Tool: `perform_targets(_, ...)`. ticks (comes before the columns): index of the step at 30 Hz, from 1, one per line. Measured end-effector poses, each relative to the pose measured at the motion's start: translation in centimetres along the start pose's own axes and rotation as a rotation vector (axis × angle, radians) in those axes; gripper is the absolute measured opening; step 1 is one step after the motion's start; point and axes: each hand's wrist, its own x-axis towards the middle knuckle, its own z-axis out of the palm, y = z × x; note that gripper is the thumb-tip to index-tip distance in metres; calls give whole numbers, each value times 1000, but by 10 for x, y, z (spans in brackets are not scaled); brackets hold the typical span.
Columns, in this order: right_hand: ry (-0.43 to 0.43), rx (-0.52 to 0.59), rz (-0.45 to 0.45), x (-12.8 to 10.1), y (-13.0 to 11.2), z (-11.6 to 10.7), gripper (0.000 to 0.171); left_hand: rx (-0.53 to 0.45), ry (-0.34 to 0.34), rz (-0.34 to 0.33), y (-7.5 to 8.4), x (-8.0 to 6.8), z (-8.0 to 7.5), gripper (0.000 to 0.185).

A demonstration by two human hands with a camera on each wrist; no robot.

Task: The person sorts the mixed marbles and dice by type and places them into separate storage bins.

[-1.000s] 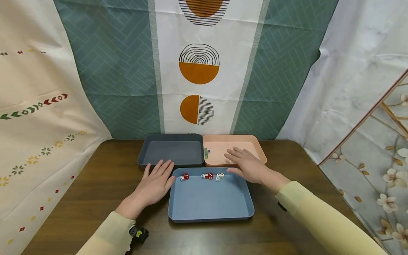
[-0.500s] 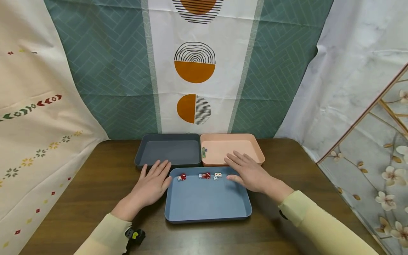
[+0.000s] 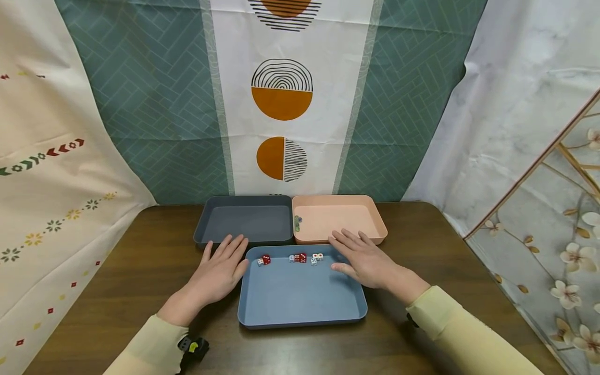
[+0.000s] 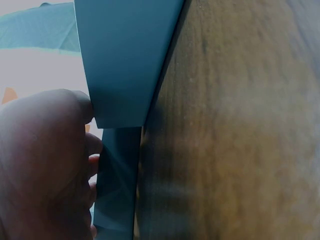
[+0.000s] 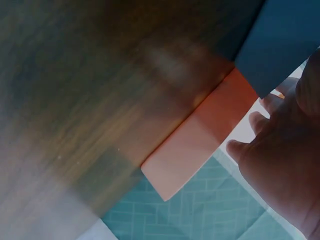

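Observation:
My left hand (image 3: 217, 273), fingers straight and palm down, hovers beside the left edge of the blue tray (image 3: 302, 302), its thumb close to the rim. Over the tray's right side is my right hand (image 3: 363, 263), likewise flat, with fingertips overlapping the front of the pink tray (image 3: 337, 216). Neither hand holds anything. Along the blue tray's far side lie small dice: a red and white group (image 3: 264, 260) at left, a mixed group (image 3: 297, 258) in the middle, and white ones (image 3: 317, 258) at right. The left wrist view shows my left hand (image 4: 45, 165) level with the tray walls.
A dark grey tray (image 3: 250, 224) stands behind the blue one, side by side with the pink tray. Several small green and blue pieces (image 3: 297, 223) lie at the pink tray's left wall. Patterned cloths hang behind the wooden table (image 3: 131, 260) and at both sides.
The head view has shifted a little, so everything sits further left. My right hand has drawn back slightly from over the pink tray. The dice and trays stay in place.

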Motion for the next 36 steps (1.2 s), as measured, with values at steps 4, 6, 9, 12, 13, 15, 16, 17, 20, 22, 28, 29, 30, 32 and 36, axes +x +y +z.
perform_targets(4,-3,24,-12,0,1,3,82,-2,5,4,-2,-1,2,63)
perform_targets(6,-3,24,-16,0,2,4,82,4,6,1,-1,-1,1,62)
perform_targets(9,-4,26,-11,-1,3,3,81,20,4,-4,1,2,-3,62)
perform_targets(12,-12,38,-2,-1,3,2,80,37,-10,-13,2,2,-4,62)
perform_targets(13,-14,39,0,-1,3,3,80,43,-13,-15,2,2,-4,62)
perform_targets(15,-20,42,6,-1,3,4,80,53,-15,-17,1,1,-3,62)
perform_targets(16,-19,44,4,-1,4,5,81,55,-15,-17,0,1,-2,62)
perform_targets(17,-20,42,5,0,4,6,81,59,-16,-17,0,1,-2,62)
perform_targets(20,-18,44,1,1,7,9,83,65,-18,-19,0,0,-1,63)
perform_targets(22,-20,42,-2,3,8,11,85,71,-16,-24,-1,0,-1,63)
perform_targets(28,-38,28,-8,9,9,13,88,75,1,-37,-2,-2,0,62)
perform_targets(29,-41,28,-8,9,9,13,88,76,5,-37,-2,-3,0,62)
perform_targets(30,-45,32,-7,9,8,12,88,77,10,-36,-2,-3,0,62)
perform_targets(32,-53,50,-7,7,7,9,88,85,31,-27,0,-3,-1,61)
perform_targets(36,-67,55,17,2,4,4,86,96,104,19,8,4,-6,58)
